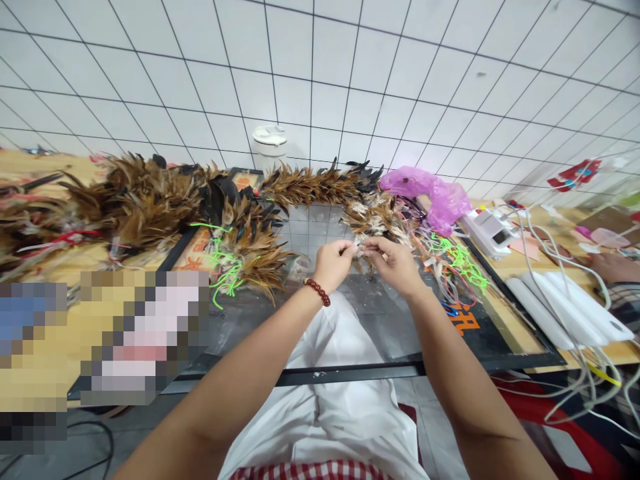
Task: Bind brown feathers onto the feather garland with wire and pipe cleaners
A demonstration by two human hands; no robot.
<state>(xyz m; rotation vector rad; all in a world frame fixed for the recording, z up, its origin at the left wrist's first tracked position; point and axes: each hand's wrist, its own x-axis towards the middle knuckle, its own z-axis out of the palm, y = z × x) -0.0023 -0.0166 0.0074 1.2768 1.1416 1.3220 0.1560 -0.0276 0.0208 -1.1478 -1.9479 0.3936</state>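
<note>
Both hands work well in from the panel's black front edge [350, 373], with bare dark surface between them and that edge, while feather bundles crowd the far side; the left hand [331, 263] pinches a small pale bit [357, 246], and I cannot tell whether the right hand [399, 267], fingers curled just beside it, grips anything; just beyond the fingertips lies a brown feather bundle [384, 219] with whitish, fluffy bases; orange lettering [465, 321] at right is partly covered, unreadable

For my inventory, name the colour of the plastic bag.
The plastic bag is pinkish purple, seen in the head view.
</note>
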